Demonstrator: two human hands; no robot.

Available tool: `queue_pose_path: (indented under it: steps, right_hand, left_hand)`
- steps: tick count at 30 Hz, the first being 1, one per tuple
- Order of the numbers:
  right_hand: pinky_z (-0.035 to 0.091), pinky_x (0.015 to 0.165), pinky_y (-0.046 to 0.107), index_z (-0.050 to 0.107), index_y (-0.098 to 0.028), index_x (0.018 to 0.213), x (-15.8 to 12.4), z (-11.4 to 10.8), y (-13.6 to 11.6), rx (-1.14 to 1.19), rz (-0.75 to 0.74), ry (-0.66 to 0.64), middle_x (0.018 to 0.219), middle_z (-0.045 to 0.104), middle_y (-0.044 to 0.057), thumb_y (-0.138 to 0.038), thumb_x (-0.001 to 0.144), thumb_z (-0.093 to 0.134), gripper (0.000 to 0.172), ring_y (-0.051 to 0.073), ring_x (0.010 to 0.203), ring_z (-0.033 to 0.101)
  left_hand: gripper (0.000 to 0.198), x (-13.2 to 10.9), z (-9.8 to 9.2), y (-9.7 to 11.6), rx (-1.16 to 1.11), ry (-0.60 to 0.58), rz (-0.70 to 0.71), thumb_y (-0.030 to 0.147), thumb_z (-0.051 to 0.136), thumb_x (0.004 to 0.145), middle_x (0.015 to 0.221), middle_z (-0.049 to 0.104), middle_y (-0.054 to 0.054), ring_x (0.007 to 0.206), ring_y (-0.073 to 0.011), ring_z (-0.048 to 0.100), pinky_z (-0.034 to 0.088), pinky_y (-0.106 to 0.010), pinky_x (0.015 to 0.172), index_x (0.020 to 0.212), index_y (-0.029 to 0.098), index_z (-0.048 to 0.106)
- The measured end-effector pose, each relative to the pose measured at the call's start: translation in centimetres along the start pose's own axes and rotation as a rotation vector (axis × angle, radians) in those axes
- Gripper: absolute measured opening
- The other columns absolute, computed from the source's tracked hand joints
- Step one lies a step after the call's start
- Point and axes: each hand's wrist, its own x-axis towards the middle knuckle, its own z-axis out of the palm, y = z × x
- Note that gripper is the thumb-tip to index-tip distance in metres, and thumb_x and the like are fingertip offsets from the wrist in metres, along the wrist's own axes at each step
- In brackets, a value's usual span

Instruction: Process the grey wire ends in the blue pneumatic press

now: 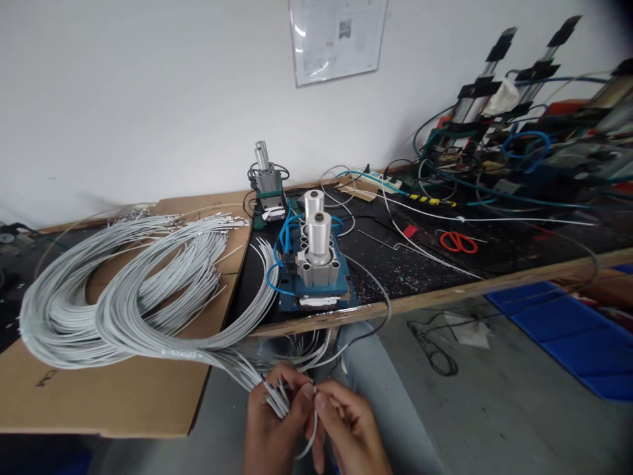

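Note:
My left hand [271, 422] is closed round the ends of a bundle of thin white wires [123, 297] that loops back over a cardboard sheet [113, 396] on the bench. My right hand [346, 429] pinches a single white wire [311, 432] at the bundle's end, fingertips touching the left hand. Both hands sit below the bench's front edge, above my lap. A small pneumatic press [316, 264] with silver cylinders and blue hoses stands on the bench just above the hands.
A second small press [267, 188] stands behind the first. Orange-handled scissors [458, 242] lie on the black bench top [435, 264] amid loose cables. Larger machines with hoses [519, 132] crowd the far right. Blue mats [568, 330] lie on the floor at right.

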Motion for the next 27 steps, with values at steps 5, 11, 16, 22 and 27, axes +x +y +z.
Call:
queue_pose_path:
  steps: [5,11,16,22,27]
  right_hand:
    - [0.034,0.042,0.017,0.07,-0.017,0.081,-0.2,-0.1,0.1,0.005,0.011,0.018,0.053,0.049,-0.007,-0.069,0.09,0.065,0.053,0.006,0.038,0.041]
    - [0.037,0.046,0.019,0.071,-0.017,0.081,0.0,-0.2,-0.6,-0.057,0.005,0.02,0.05,0.047,-0.007,-0.069,0.092,0.063,0.053,0.007,0.039,0.042]
    - [0.042,0.049,0.021,0.071,-0.018,0.083,-0.1,-0.4,-1.2,-0.124,0.005,0.007,0.05,0.05,-0.006,-0.071,0.092,0.06,0.055,0.009,0.042,0.046]
    - [0.044,0.051,0.022,0.073,-0.018,0.083,-0.4,0.0,-1.6,-0.149,-0.007,0.088,0.049,0.048,-0.006,-0.07,0.091,0.062,0.054,0.011,0.043,0.047]
    - [0.046,0.053,0.02,0.074,-0.018,0.084,-0.3,-0.2,-1.1,-0.161,-0.028,0.069,0.048,0.049,-0.006,-0.069,0.093,0.061,0.053,0.009,0.043,0.049]
  left_hand:
    - [0.047,0.4,-0.3,-0.9,0.06,0.015,0.028,0.06,0.085,0.072,0.045,0.052,0.006,0.039,-0.008,0.041,0.028,-0.02,0.043,0.064,0.017,0.068]
    - [0.045,0.3,0.0,-0.7,0.061,0.036,0.012,0.059,0.086,0.07,0.046,0.046,0.009,0.04,-0.0068,0.037,0.028,-0.02,0.045,0.066,0.018,0.069]
    - [0.044,0.3,0.0,-1.1,0.1,0.043,0.028,0.06,0.082,0.074,0.046,0.048,0.007,0.041,-0.0086,0.037,0.027,-0.021,0.043,0.065,0.019,0.067]
    - [0.041,0.5,-0.3,-2.6,0.12,0.085,0.11,0.056,0.081,0.077,0.047,0.046,0.007,0.043,-0.0095,0.035,0.026,-0.021,0.043,0.064,0.02,0.066]
    - [0.04,0.1,0.3,-2.1,0.095,0.11,0.101,0.052,0.081,0.078,0.047,0.045,0.008,0.042,-0.009,0.034,0.029,-0.021,0.045,0.062,0.021,0.062]
